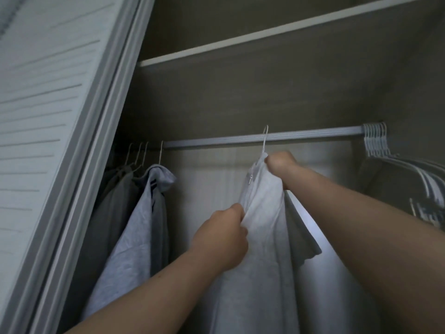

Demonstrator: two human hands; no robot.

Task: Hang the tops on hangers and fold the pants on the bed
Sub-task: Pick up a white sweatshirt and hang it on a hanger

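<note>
A white zip-up top [262, 213] hangs on a thin wire hanger [264, 138] whose hook is over the closet rail [301, 136]. My right hand [280, 165] grips the top at its collar, just under the hook. My left hand [221, 237] pinches the front edge of the white top lower down, near the zipper. To the left, a light grey hooded top [142, 213] and darker grey tops [113, 194] hang on wire hangers on the same rail.
A white louvred sliding door [48, 116] stands at the left. A shelf [265, 34] runs above the rail. At the rail's right end hang several white plastic hangers [375, 138] and dark striped garments [409, 184].
</note>
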